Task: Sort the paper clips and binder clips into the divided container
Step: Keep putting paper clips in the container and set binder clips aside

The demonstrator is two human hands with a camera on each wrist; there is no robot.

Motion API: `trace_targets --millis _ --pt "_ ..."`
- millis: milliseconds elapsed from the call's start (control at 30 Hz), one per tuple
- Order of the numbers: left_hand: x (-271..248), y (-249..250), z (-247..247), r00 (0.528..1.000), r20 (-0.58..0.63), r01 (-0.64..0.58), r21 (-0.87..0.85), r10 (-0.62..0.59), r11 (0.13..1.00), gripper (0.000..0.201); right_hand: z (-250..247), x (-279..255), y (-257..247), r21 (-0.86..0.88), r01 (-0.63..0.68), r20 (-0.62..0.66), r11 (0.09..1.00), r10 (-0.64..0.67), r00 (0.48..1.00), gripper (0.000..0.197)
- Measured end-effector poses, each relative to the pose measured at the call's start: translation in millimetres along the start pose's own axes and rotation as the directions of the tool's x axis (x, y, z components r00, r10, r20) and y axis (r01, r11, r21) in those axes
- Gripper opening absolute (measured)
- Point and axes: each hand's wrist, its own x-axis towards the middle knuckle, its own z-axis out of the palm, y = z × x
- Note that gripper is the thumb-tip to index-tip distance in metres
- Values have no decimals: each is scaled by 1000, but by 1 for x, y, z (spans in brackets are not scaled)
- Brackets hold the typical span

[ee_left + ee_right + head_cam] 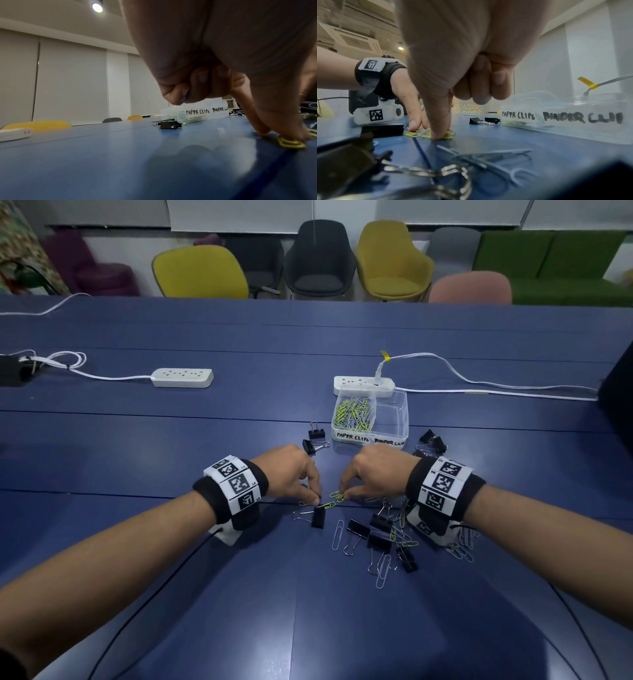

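Note:
A clear divided container [400, 419] stands mid-table; its left half, labelled PAPER CLIPS, holds several yellow and silver clips [354, 412], and its BINDER CLIPS half [582, 117] looks empty. Both hands meet in front of it. My left hand [317, 499] pinches a yellow paper clip [289, 143] lying flat on the table with thumb and forefinger. A little to the right, my right hand [344, 495] pinches another yellow paper clip [335, 494], its thumb [439, 129] pressed to the table. Black binder clips [358, 528] and silver paper clips [383, 571] lie scattered under my right wrist.
Two more binder clips [315, 440] lie left of the container, and others [432, 440] lie to its right. White power strips [183, 377] [364, 385] with cables sit further back. A dark object [616, 392] is at the right edge. Chairs line the table's far side.

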Motion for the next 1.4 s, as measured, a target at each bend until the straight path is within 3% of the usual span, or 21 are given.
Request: trace_targets --millis 133,233,333,433,467,500,567,600,667,733,833,933,1033,1100,1167,1200,1267,1300,1367,1400 --pt "-4 -3 -2 998 -56 31 14 -30 999 24 0 -1 -4 -39 -10 -30 999 9 999 19" --pt "-11 -4 -7 999 5 48 18 -48 999 23 1 -1 -1 21 -53 -33 998 53 998 14" --pt "-15 -2 -4 996 55 62 39 -65 997 29 -1 -2 6 210 -138 -38 968 149 988 13" --pt "-13 2 -1 994 91 59 34 -62 998 19 -8 0 11 482 -228 -1 846 261 965 11" --pt "-12 2 -1 993 99 65 20 -66 998 16 -8 0 14 595 -271 61 757 293 954 14" --pt "-11 3 -1 991 109 75 5 -75 997 14 -9 1 16 724 -325 160 609 309 937 17" --pt "-10 6 -2 983 152 105 -3 -103 994 10 -9 1 21 911 -369 320 185 246 915 14" --pt "-10 8 -1 976 184 113 10 -113 994 8 -10 0 23 937 -348 344 -10 184 921 11" --pt "-10 12 2 959 248 128 39 -134 991 4 -11 -4 25 922 -271 309 -275 105 945 12" --pt "-11 15 3 948 274 173 -18 -161 985 13 -12 -8 26 881 -194 247 -432 71 966 15" --pt "-10 13 -1 961 221 229 -289 -168 930 24 -9 -8 24 861 -159 225 -484 82 971 31" --pt "-9 16 -9 964 173 265 -696 -202 668 18 -2 -3 19 882 -234 311 -410 131 941 42" --pt "-8 14 -14 970 141 222 -842 -198 491 6 -2 -1 13 916 -341 386 -213 230 893 38" --pt "-10 12 -14 976 146 206 -861 -162 465 6 -6 -1 10 914 -402 400 -60 316 861 41" --pt "-12 6 -10 980 154 199 -843 -129 500 12 -12 -2 8 886 -444 359 131 410 838 48" --pt "-13 5 -8 980 163 200 -827 -118 525 15 -16 -3 6 841 -450 295 301 441 847 49" --pt "-13 3 -5 976 182 219 -809 -122 546 16 -17 -7 6 593 -398 122 700 410 904 45" --pt "-12 4 -5 971 188 239 -804 -149 544 19 -16 -8 7 439 -352 63 827 362 930 37" --pt "-11 9 -8 951 190 297 -783 -244 547 25 -12 -9 7 275 -301 42 913 301 953 16" --pt "-10 12 -10 933 196 336 -776 -303 534 22 -10 -8 6 243 -286 57 927 281 958 19"
